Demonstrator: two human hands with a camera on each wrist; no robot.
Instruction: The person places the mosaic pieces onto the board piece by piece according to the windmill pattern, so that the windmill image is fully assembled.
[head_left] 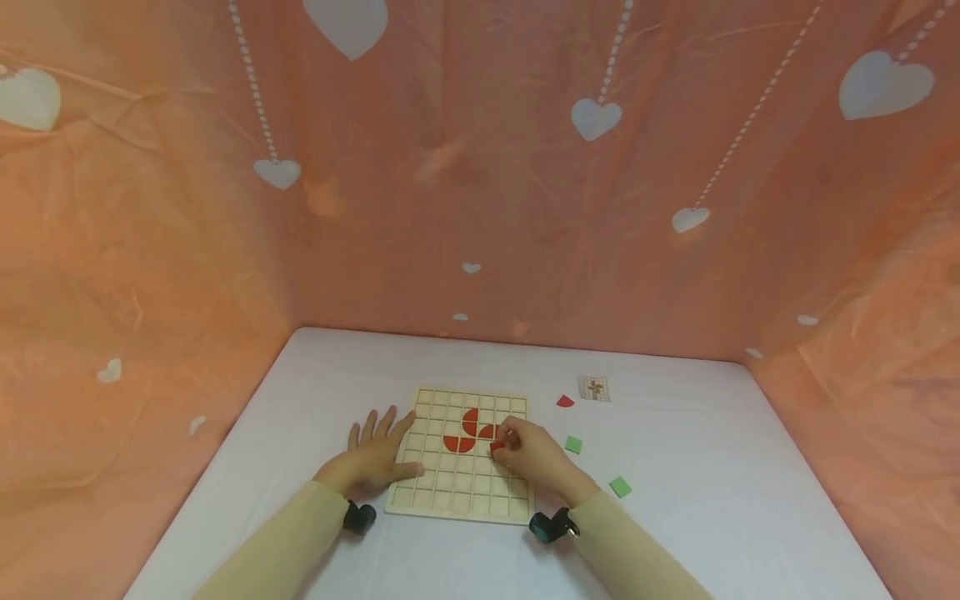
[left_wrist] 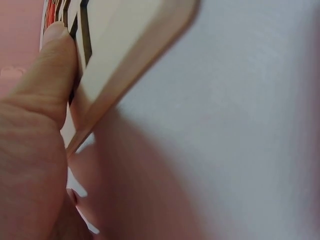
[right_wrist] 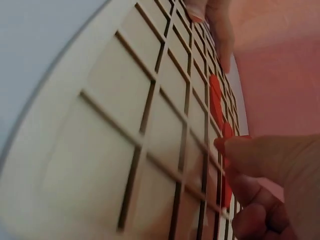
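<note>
A wooden grid board lies flat on the white table, with several red quarter-round tiles in its middle squares. Spread fingers of my left hand rest at the board's left side, the thumb lying over its edge in the left wrist view. My right hand pinches a red tile between thumb and fingers, low over the squares right of centre. In the right wrist view that tile shows at the thumb tip; the fingers hide its full shape.
To the right of the board lie a loose red quarter-round tile and two green square tiles. A small card with a printed pattern sits farther back. An orange cloth with hearts hangs around the table.
</note>
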